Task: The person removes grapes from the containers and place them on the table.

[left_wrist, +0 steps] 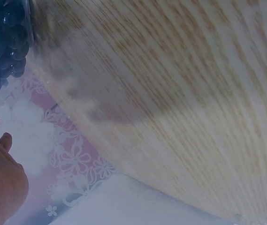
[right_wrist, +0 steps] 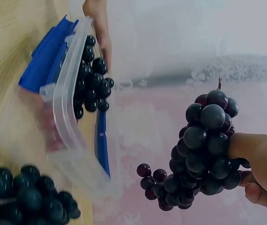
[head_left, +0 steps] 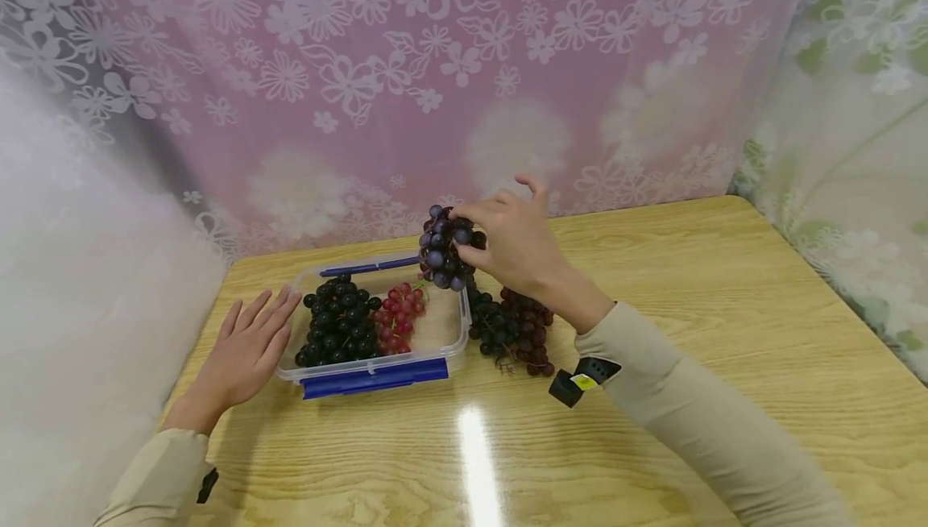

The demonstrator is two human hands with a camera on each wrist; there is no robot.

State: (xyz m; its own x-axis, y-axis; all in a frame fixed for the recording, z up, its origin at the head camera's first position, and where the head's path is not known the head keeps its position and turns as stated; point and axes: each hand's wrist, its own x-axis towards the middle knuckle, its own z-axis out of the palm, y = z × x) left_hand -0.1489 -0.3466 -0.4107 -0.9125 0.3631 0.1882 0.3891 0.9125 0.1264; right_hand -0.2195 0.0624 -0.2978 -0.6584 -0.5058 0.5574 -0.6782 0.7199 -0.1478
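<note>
dusky-purple grape bunch point(head_left: 441, 251), pinched by right hand point(head_left: 518, 245); left hand point(head_left: 249, 346) straight-fingered; black grapes point(head_left: 339, 324), red grapes point(head_left: 398, 319) already inside clear plastic box point(head_left: 439, 327); two dark bunches point(head_left: 496, 327) outside.

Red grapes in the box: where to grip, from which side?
Probably pinch the red grapes across mid-bunch, coming from above and the head view's right: the black grapes crowd their left, while bare floor of the open clear box lies right. Their narrow shape suits a light pinch.
</note>
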